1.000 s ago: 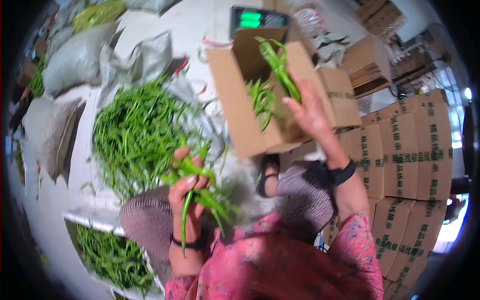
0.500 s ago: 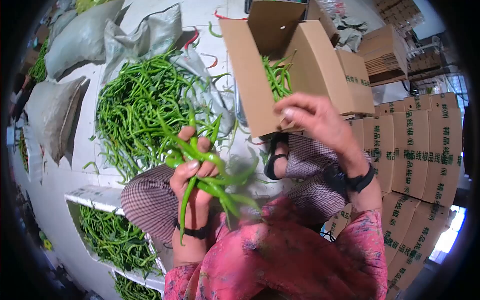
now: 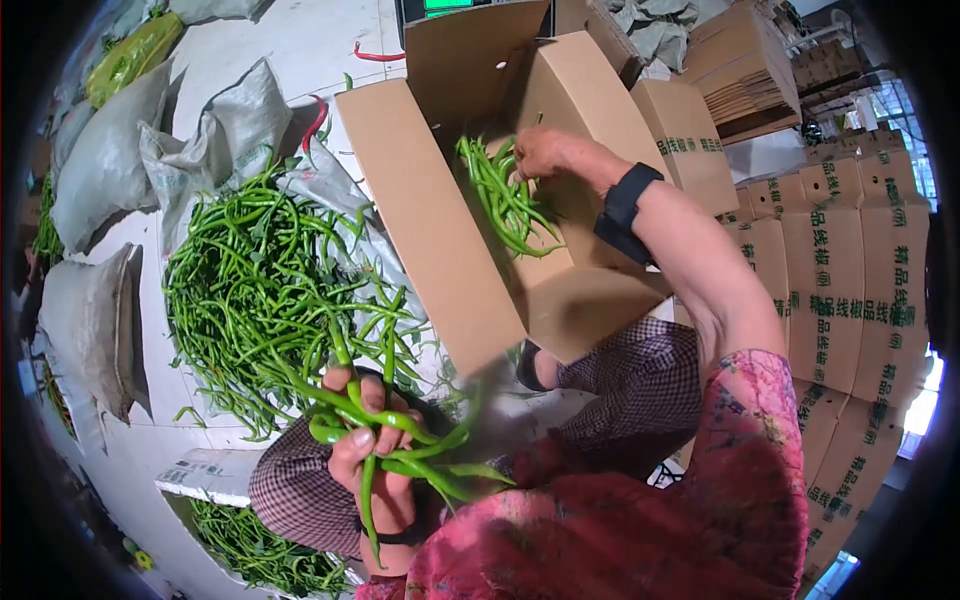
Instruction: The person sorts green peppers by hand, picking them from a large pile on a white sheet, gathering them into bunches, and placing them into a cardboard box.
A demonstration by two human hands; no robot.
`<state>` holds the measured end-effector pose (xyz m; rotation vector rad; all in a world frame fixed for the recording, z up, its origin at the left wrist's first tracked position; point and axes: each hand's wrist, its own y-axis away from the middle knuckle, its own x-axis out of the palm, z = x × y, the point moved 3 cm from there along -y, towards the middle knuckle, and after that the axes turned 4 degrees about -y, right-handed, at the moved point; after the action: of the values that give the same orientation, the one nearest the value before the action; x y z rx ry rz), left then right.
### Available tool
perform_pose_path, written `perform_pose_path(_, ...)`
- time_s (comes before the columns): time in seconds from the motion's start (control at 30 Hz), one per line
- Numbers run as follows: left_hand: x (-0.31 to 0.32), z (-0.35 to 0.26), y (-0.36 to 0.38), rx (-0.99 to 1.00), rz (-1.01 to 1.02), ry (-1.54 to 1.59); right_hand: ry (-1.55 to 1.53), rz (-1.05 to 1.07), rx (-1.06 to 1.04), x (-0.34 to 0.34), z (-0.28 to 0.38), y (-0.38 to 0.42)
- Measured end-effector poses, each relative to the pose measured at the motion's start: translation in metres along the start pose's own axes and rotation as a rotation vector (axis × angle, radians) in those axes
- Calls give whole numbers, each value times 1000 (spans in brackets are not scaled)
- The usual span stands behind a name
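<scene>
My left hand (image 3: 375,430) is closed around a bunch of long green chili peppers (image 3: 425,465), whose ends stick out on both sides of the fist. Inside the open cardboard box (image 3: 440,220), more green chili peppers (image 3: 505,200) lie in a loose bundle. My right hand (image 3: 548,155) reaches into the box, its fingers curled on the upper ends of that bundle; the fingertips are partly hidden. To the left, a large heap of green chili peppers (image 3: 260,290) spreads over a pale sack on the floor.
Stuffed sacks (image 3: 100,160) stand along the left. A white foam box (image 3: 205,475) of peppers sits at lower left. Stacked printed cartons (image 3: 830,290) line the right side. Behind the box is a device with a green display (image 3: 447,5). A red pepper (image 3: 315,122) lies near the heap.
My right hand has moved from the box's near edge deeper inside, onto the peppers there. The view has shifted, showing more of the box interior. My left hand still holds its bunch.
</scene>
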<state>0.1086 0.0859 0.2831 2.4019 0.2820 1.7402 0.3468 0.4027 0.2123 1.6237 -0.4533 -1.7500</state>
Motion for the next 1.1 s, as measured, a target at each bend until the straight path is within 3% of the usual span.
perform_pose_path(0.13, -2, 5, -12, -9, -101, -52, 95, 136, 10, 40, -20, -47)
perform_pose_path(0.2, -1, 7, -20, -8, -125, -70, -25, 63, -4, 58, -24, -58)
perform_pose_path(0.33, -6, 14, -28, 3, -185, -121, -205, -66, 279, 81, -13, -54)
perform_pose_path(0.6, 1, 18, -33, -45, -261, -84, -197, -218, 305, 100, 2, -62)
perform_pose_path(0.67, -1, 17, -32, -28, -288, -110, -375, -181, 221, 100, -11, -77)
perform_pose_path(0.73, 0, 16, -32, -28, -298, -101, -332, -147, 154, 89, -21, -76)
perform_pose_path(0.8, -3, 16, -30, -20, -261, -85, -1120, 98, -52, 64, -20, -48)
perform_pose_path(0.87, -1, 15, -28, -23, -248, -77, -1367, 194, -133, 33, -16, -16)
perform_pose_path(1.1, 4, 14, -24, -35, -199, -93, -1572, 143, -381, -34, 0, 91)
